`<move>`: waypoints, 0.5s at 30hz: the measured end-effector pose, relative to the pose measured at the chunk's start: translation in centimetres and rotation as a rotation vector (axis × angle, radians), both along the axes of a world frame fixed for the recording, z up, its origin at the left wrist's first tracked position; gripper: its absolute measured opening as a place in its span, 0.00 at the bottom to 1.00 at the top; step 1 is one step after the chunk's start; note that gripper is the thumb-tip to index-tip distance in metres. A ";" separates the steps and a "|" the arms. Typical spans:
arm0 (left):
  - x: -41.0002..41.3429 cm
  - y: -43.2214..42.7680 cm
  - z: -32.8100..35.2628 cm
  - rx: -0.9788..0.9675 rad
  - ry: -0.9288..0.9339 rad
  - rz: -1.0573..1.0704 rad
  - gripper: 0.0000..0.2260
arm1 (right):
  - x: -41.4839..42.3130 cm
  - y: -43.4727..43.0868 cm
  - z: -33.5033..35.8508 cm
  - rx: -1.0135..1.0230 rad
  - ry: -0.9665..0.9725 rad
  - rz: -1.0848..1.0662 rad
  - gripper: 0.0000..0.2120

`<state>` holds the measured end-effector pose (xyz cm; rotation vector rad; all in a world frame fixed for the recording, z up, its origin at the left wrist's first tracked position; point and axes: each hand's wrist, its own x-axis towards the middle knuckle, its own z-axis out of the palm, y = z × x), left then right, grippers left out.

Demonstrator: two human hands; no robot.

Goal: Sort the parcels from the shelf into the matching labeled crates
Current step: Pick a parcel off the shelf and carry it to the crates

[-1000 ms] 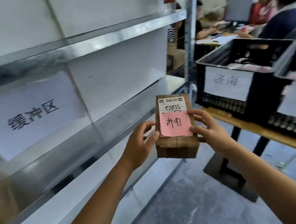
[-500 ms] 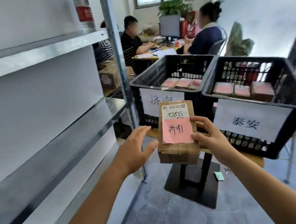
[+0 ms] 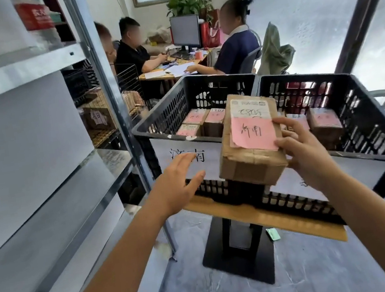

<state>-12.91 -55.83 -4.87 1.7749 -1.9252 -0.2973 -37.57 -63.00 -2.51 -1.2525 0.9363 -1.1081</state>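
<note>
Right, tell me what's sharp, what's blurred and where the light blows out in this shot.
Head view: the parcel in the right hand is sharp, its pink note legible. Head view: the left hand is slightly soft. Head view: daylight washes out the glass on the right. Head view: the wide lens tilts the shelf post.

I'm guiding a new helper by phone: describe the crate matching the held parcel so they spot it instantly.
Right of the metal shelf, two black crates sit side by side on a wooden tabletop. Take the left crate, beside the shelf post. Its white sheet reads 济南, like the pink note on the parcel; the right crate's writing is mostly hidden.
</note>
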 end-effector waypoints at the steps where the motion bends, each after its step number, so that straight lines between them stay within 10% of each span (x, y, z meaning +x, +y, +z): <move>1: 0.8 -1.6 0.4 -0.008 -0.011 -0.010 0.23 | 0.6 -1.5 0.5 -0.018 0.009 -0.009 0.18; 15: 11.4 -20.1 2.0 0.057 -0.152 -0.195 0.24 | 12.3 -19.4 -0.4 0.169 0.119 -0.164 0.19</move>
